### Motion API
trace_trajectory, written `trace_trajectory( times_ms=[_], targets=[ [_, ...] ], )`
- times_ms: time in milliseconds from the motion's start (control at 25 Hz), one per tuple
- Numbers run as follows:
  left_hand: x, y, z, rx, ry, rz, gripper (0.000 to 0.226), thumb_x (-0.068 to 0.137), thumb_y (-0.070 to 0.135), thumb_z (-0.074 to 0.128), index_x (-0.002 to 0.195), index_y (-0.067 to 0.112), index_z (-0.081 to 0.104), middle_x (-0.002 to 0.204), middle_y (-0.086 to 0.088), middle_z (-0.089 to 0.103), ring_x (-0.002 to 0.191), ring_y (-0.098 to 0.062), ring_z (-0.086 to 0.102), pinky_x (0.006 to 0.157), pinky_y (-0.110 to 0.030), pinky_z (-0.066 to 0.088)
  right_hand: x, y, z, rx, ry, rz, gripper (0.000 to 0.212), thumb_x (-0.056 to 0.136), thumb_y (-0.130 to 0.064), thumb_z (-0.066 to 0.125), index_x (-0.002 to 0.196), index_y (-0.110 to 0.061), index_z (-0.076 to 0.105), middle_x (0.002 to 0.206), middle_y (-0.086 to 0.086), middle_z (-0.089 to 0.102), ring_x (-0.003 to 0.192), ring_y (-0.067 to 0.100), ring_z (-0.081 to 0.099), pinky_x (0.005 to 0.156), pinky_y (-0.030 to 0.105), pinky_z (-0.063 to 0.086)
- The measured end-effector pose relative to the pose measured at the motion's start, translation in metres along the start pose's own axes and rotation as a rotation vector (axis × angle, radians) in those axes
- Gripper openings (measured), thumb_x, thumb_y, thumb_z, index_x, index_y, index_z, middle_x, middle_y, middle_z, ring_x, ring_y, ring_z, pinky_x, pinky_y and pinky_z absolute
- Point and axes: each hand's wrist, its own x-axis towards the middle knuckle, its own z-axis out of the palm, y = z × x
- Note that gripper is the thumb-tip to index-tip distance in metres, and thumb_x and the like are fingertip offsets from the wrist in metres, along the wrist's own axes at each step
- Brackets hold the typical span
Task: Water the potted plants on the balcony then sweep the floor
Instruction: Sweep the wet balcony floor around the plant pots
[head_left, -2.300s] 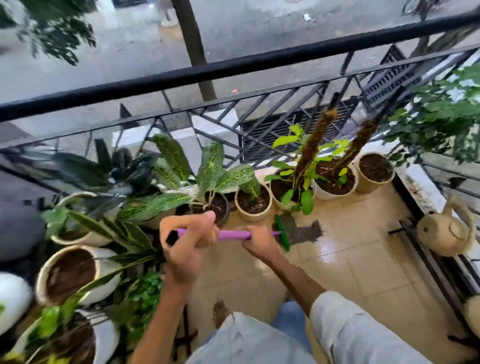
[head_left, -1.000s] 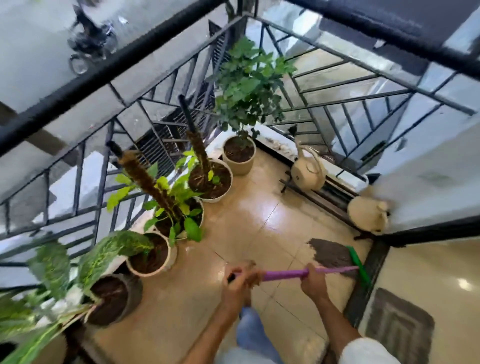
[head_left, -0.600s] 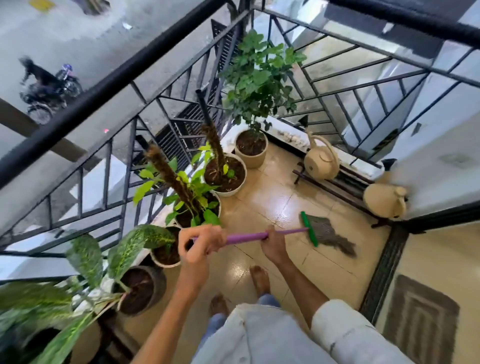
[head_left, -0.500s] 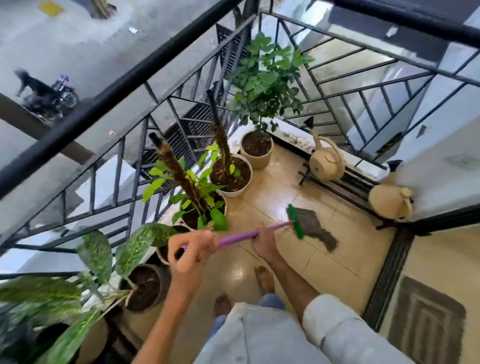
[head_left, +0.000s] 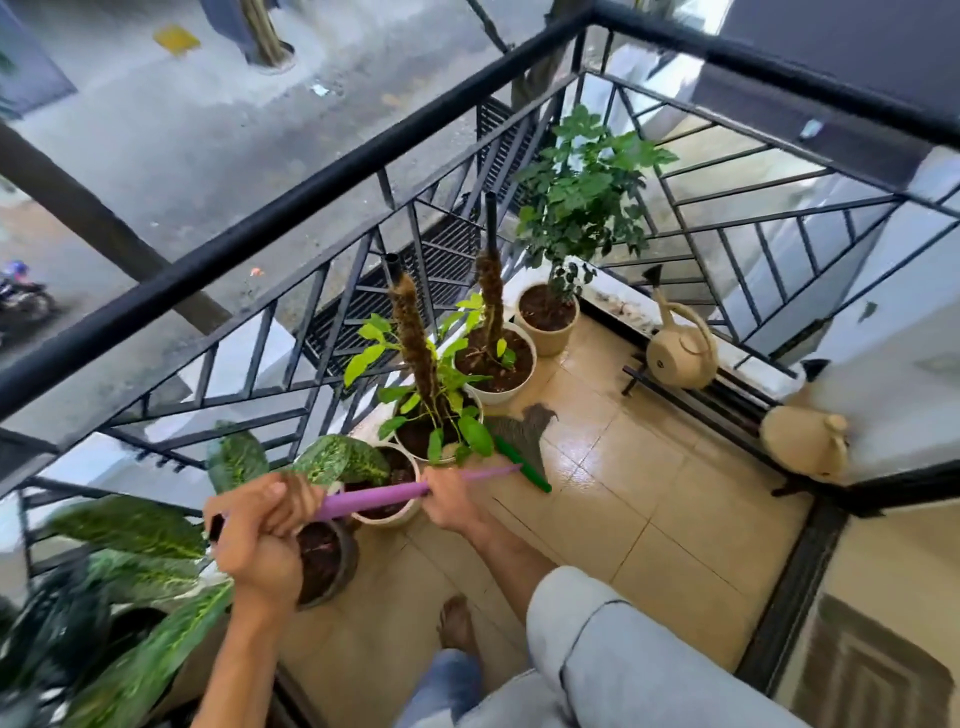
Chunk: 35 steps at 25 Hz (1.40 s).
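Now broom (head_left: 415, 491) bristles nearer the pots (head_left: 498, 371), both hands (head_left: 262, 530) gripping.

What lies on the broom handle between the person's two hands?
Head view: only a bare stretch of the purple handle runs between the left hand and the right hand; a white pot sits on the floor behind it.

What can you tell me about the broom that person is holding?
The broom has a purple handle that looks like plastic, a green bar at its head and grey bristles fanned out on the wet tan floor tiles. It lies nearly level across the view. The left hand grips the handle's end, the right hand holds it nearer the head. The bristles sit beside a white pot with a climbing plant.
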Motion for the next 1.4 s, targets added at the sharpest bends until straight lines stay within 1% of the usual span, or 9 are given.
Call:
trace_trajectory(
  times_ms=[240,360,480,680,800,960,1120,1240,1400],
  targets=[
    [-0.041,-0.067,0.03,-0.033,0.031,-0.183,0.04,0.085,0.006,0.026,0.048,0.021,0.02,0.044,-0.01,0.013,0.044,-0.023,0.014,0.055,-0.038,0.025,-0.057,0.107,-0.003,-0.026,0.0,0.126,0.036,0.111,-0.018,0.05,0.139,0.003,0.057,0.146,0.023,0.058,0.137,0.035,0.054,0.112,0.041,0.041],
    [-0.075,-0.111,0.078,-0.088,0.054,-0.332,0.042,0.083,0.008,0.036,0.046,0.021,0.019,0.045,-0.014,0.008,0.045,-0.026,0.013,0.054,-0.035,0.032,-0.101,0.183,-0.004,-0.042,0.035,0.207,0.036,0.112,-0.017,0.046,0.144,-0.001,0.051,0.147,0.019,0.056,0.138,0.029,0.053,0.114,0.034,0.037],
    [-0.107,-0.147,0.136,-0.065,-0.065,-0.412,0.046,0.081,0.006,0.045,0.041,0.026,0.035,0.043,-0.004,0.022,0.045,-0.019,0.027,0.062,-0.034,0.044,-0.144,0.258,-0.018,-0.044,0.057,0.302,0.032,0.111,-0.015,0.05,0.139,-0.001,0.053,0.144,0.018,0.058,0.136,0.027,0.054,0.11,0.032,0.039],
    [-0.104,-0.145,0.228,-0.038,-0.241,-0.435,0.042,0.08,0.018,0.064,0.046,0.019,0.039,0.048,-0.005,0.034,0.053,-0.021,0.037,0.069,-0.041,0.04,-0.183,0.326,-0.058,-0.079,0.008,0.305,0.042,0.11,-0.002,0.042,0.151,-0.006,0.044,0.146,0.016,0.057,0.134,0.028,0.058,0.108,0.034,0.044],
    [-0.074,-0.113,0.282,-0.041,-0.012,-0.377,0.038,0.099,0.017,0.067,0.066,0.019,0.049,0.058,-0.002,0.043,0.057,-0.021,0.043,0.069,-0.035,0.044,-0.175,0.315,-0.096,-0.113,0.068,0.213,0.029,0.112,-0.006,0.042,0.14,-0.006,0.049,0.131,0.015,0.068,0.119,0.03,0.066,0.095,0.039,0.048],
    [-0.033,-0.049,0.325,-0.033,0.293,-0.243,0.033,0.091,0.018,0.078,0.071,0.024,0.052,0.051,0.012,0.05,0.049,-0.007,0.047,0.056,-0.022,0.044,-0.143,0.268,-0.143,-0.182,0.224,0.12,0.026,0.114,-0.022,0.05,0.134,-0.007,0.051,0.117,0.01,0.073,0.103,0.028,0.073,0.075,0.029,0.047],
    [-0.038,0.013,0.312,-0.042,0.038,-0.027,0.043,0.076,0.01,0.07,0.045,0.026,0.045,0.044,0.009,0.032,0.043,-0.016,0.025,0.049,-0.028,0.028,-0.116,0.226,-0.182,-0.238,0.176,-0.088,0.026,0.103,-0.027,0.067,0.123,-0.011,0.065,0.111,0.009,0.073,0.097,0.022,0.07,0.093,0.035,0.06],
    [-0.047,0.038,0.292,0.045,-0.234,0.103,0.044,0.075,0.008,0.067,0.043,0.025,0.043,0.044,0.009,0.032,0.042,-0.018,0.022,0.052,-0.028,0.025,-0.1,0.193,-0.184,-0.264,0.068,-0.179,0.025,0.101,-0.026,0.065,0.117,-0.008,0.069,0.109,0.016,0.074,0.103,0.033,0.071,0.09,0.04,0.058],
    [-0.073,0.067,0.246,0.173,-0.195,0.164,0.048,0.078,0.007,0.066,0.043,0.031,0.042,0.045,0.016,0.034,0.04,-0.011,0.026,0.054,-0.023,0.028,-0.091,0.137,-0.133,-0.25,-0.037,-0.254,0.034,0.106,-0.033,0.062,0.114,-0.003,0.076,0.108,0.023,0.076,0.103,0.037,0.073,0.086,0.04,0.056]
  ],
)
